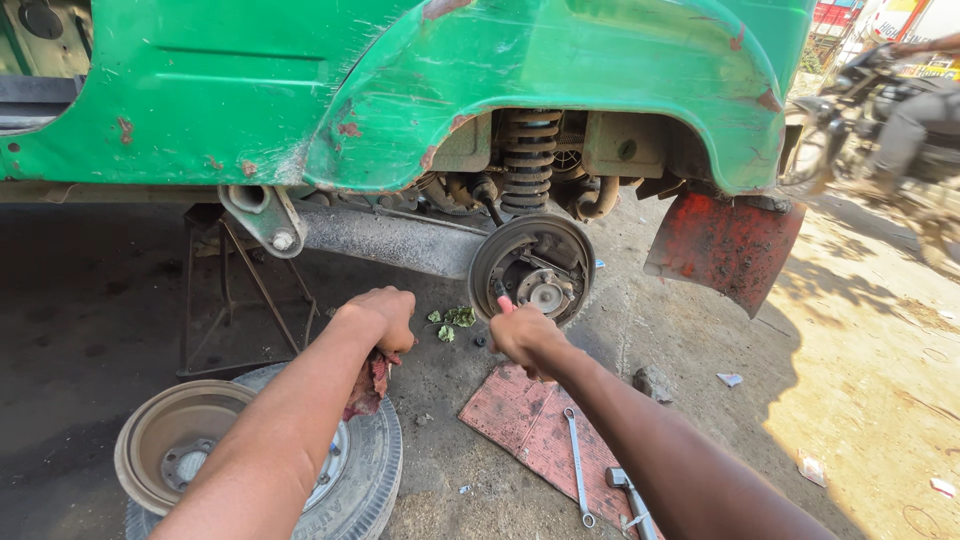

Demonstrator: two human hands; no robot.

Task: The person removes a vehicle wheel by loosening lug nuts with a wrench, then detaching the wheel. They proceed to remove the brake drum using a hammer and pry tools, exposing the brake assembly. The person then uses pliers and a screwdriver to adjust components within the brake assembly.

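The round grey metal brake backing plate (532,266) stands upright under the green vehicle body (400,90), its face turned outward toward the camera, axle stub at centre. Just below it, the right hand (525,338) is closed around a small red-handled tool (505,305) pointing up at the plate. Left of the plate, the left hand (382,318) is clenched on a dirty reddish rag (368,385). Farther left, a detached rusty brake drum (175,440) lies open-side up on a removed tyre (370,470).

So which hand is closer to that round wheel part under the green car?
Probably the right hand: it is already at the brake hub, its grip on a small red-tipped tool. The left hand is further off, clutching a red rag.
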